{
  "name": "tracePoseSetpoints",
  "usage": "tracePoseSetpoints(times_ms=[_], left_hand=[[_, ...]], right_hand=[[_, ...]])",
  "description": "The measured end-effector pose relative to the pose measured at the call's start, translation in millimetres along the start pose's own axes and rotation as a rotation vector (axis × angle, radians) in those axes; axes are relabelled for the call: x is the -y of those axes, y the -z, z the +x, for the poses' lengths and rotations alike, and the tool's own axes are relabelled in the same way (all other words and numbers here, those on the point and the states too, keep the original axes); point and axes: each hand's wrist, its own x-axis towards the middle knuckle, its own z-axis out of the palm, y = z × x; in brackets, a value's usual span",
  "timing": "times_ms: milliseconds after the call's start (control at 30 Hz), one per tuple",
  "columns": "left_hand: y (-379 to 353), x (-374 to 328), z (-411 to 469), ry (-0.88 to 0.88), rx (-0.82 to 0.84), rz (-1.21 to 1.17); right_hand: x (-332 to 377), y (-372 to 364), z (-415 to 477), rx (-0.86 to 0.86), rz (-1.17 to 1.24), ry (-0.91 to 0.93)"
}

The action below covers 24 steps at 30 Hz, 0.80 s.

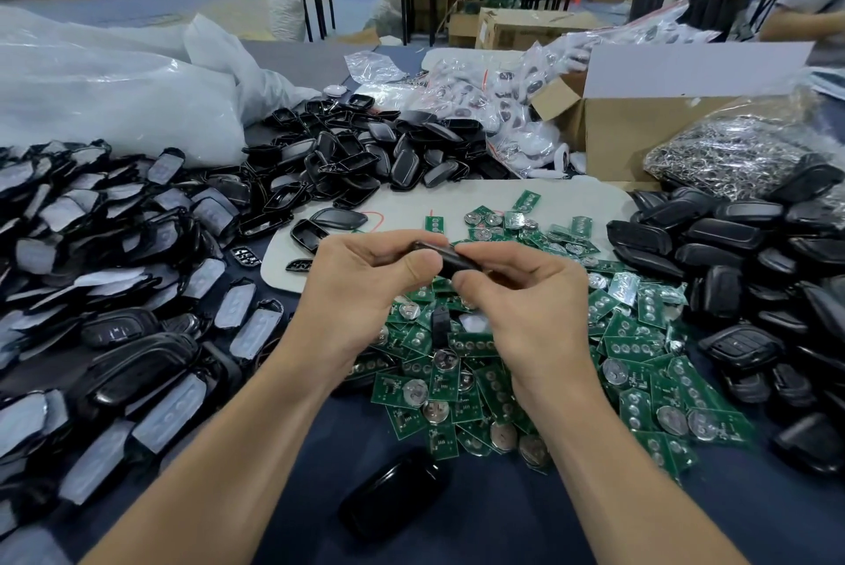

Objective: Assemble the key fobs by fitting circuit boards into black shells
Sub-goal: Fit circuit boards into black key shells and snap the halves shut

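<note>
A single wide-angle camera worn on the person's head looks forward and steeply down, close over the dark blue cloth-covered worktable (503, 514), with both forearms entering from the near edge and the cluttered warehouse floor visible far beyond.

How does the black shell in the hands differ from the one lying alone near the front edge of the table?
The held shell is up off the table, pinched between the left hand and right hand, mostly hidden by fingers. The lone shell lies flat on the dark table, untouched and fully visible. Both are glossy black.
</note>
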Motion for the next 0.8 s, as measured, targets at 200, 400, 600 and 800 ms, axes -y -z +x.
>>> tracePoseSetpoints(times_ms=[200,400,600,800], left_hand=[[-1.1,-0.1,-2.4,-0.14,0.007,0.086],[-1.7,-1.6,-3.6,-0.137,-0.03,0.077],[-0.4,-4.6,-1.8,-0.134,-0.023,0.02],[-2.5,-4.3,-2.7,-0.126,-0.02,0.041]], right_hand=[[1.1,1.9,-0.2,0.02,-0.13,0.075],[-0.4,3.5,1.5,0.07,-0.033,0.047],[2.5,3.1,1.7,0.086,0.021,0.065],[3.8,4.6,1.1,0.095,0.024,0.08]])
